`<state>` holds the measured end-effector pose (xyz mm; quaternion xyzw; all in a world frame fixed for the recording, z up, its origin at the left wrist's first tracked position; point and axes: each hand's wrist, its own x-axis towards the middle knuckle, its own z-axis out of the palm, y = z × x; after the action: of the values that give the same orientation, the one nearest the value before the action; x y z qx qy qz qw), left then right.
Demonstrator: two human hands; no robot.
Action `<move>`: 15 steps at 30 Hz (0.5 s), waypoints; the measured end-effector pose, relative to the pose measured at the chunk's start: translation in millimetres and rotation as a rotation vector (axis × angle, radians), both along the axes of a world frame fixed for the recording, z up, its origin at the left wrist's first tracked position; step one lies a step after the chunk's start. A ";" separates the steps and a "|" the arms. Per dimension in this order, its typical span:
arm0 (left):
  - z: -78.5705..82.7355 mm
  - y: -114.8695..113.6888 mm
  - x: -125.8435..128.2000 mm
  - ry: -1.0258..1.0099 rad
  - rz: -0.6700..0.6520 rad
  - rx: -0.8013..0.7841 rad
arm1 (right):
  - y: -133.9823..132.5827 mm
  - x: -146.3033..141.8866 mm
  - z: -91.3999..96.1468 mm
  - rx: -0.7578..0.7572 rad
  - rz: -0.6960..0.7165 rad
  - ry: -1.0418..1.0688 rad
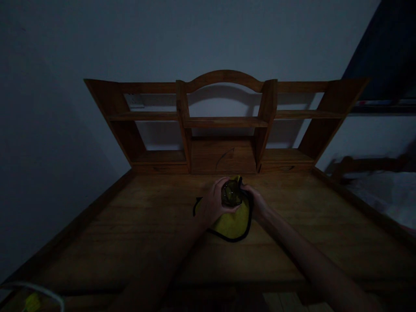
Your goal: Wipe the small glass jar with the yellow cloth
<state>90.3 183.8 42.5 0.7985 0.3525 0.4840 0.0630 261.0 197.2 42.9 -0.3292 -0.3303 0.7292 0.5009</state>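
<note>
A dark, see-through glass [231, 193] is held over the middle of the wooden desk, its round opening facing me. My left hand [213, 203] wraps around its left side, thumb along the near side. On the other side, my right hand [255, 200] is closed on a yellow cloth [230, 225] with a black border, pressing a bunched part against the glass rim. The rest of the cloth hangs or lies below the glass; which one I cannot tell. Dim light hides detail of the right fingertips.
The wooden desk [156, 216] carries a shelf hutch [227, 122] along its back, against a pale wall [156, 39]. Small drawers [160, 168] sit at its base. A white cord [42, 287] and a yellow object [32, 302] show at the lower left. Bedding [386, 195] lies off to the right.
</note>
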 end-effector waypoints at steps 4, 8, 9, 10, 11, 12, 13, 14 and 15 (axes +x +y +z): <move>-1.5 1.0 0.1 -0.002 -0.003 -0.005 | -0.4 0.4 0.0 0.025 0.001 0.004; -2.7 1.3 0.3 -0.014 0.000 -0.006 | -2.0 0.4 2.2 0.029 0.018 -0.010; -3.0 1.3 0.3 -0.013 -0.002 -0.008 | -2.3 0.3 2.6 0.029 0.016 -0.009; -3.2 1.3 0.4 -0.011 -0.005 -0.013 | -2.5 0.2 2.9 0.028 0.015 -0.009; -3.4 1.3 0.6 -0.011 -0.006 -0.017 | -2.5 0.1 3.1 0.025 0.011 -0.008; -3.4 1.2 0.7 -0.013 -0.005 -0.020 | -2.6 0.0 3.2 0.023 0.008 -0.008; -3.3 1.0 0.9 -0.018 -0.004 -0.021 | -2.6 -0.1 3.4 0.022 0.005 -0.008; -3.0 0.8 1.0 -0.021 -0.003 -0.020 | -2.6 -0.3 3.6 0.022 0.005 -0.007; -2.5 0.5 1.0 -0.022 -0.003 -0.020 | -2.8 -0.4 3.9 0.022 0.007 -0.007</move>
<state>91.3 184.3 40.0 0.7928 0.3555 0.4893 0.0755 260.6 194.5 46.7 -0.3248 -0.3413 0.7260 0.5009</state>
